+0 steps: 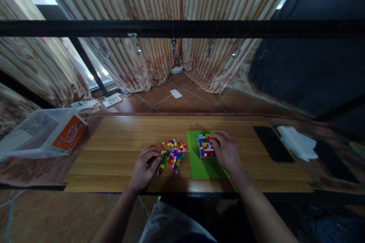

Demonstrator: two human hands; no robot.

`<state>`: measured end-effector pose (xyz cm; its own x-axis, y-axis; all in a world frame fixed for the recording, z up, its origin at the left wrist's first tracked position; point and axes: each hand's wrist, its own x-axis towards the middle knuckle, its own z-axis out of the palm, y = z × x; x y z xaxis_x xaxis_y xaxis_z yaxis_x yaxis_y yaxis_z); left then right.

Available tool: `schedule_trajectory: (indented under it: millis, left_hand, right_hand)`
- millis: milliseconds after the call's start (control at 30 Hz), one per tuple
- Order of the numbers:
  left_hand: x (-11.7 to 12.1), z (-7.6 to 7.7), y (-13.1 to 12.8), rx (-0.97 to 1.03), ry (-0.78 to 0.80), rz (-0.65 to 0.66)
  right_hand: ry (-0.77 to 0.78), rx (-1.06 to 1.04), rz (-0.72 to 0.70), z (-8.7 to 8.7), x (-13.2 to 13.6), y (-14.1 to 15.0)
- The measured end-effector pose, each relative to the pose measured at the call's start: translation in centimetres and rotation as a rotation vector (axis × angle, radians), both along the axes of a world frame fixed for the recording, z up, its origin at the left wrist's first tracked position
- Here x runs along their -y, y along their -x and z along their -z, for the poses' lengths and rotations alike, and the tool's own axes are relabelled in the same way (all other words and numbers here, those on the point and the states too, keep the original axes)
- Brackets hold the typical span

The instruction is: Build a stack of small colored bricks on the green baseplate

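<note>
A heap of small toy bricks (176,154) in many colours lies loose on the wooden table. At its left edge is my left hand (145,168), fingers curled and thumb drawn in; whatever is between the fingertips is too small to make out. To the right of the heap, a green studded baseplate (199,171) carries a block built of multicoloured bricks (205,147). My right hand (226,151) reaches over the block's right side, thumb and fingers pinched together at its top. What those fingertips hold is hidden, and the hand covers part of the block and baseplate.
A clear plastic bin (37,133) with an orange label stands left of the wooden table (114,152). A black flat panel (273,143) lies at the table's right, with white crumpled material (296,142) beyond it. A dark bar (182,29) crosses above the far side.
</note>
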<state>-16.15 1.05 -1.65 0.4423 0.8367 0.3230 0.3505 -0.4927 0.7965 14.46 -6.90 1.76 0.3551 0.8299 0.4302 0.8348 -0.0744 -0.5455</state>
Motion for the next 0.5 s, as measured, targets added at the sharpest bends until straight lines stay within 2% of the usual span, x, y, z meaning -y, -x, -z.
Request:
schedule_trajectory:
  millis: [233,500]
  left_hand:
    - [-0.11,0.23,0.15,0.001,0.001,0.01]
    - [-0.15,0.28,0.18,0.003,-0.008,0.011]
  right_hand:
    - [0.024,0.025,0.008,0.45,-0.44,0.09]
    - [-0.015,-0.172,0.121,0.64,-0.53,0.05]
